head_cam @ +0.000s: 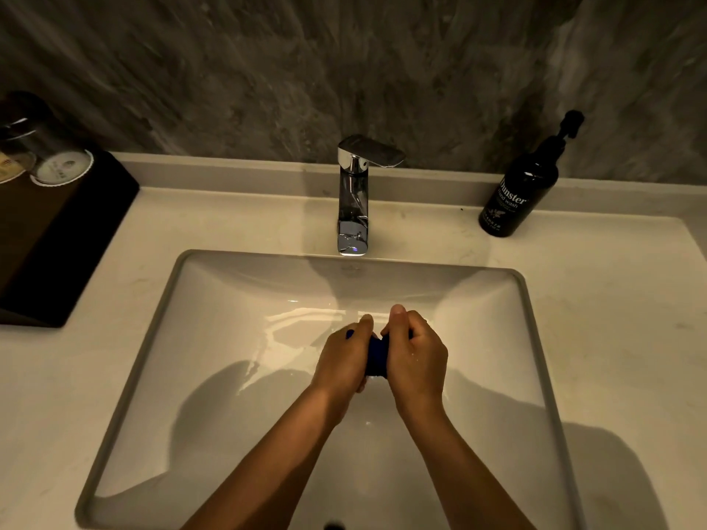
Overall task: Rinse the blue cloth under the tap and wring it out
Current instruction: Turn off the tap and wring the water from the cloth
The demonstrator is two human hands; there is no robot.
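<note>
The blue cloth (pixel 375 355) is bunched into a tight dark roll between my two hands, above the middle of the white sink basin (pixel 214 300). My left hand (pixel 344 357) grips its left part, with a small blue end sticking out past the fingers. My right hand (pixel 415 351) grips the right part, thumb raised. Most of the cloth is hidden inside both fists. The chrome tap (pixel 354 200) stands behind the basin, its spout beyond my hands. A thin stream of water runs from it and wets the basin floor.
A black hand wash pump bottle (pixel 522 185) stands on the counter at the back right. A dark tray (pixel 57 239) with covered glasses (pixel 63 168) sits at the back left. The pale counter (pixel 619 319) surrounds the basin, with a grey stone wall behind.
</note>
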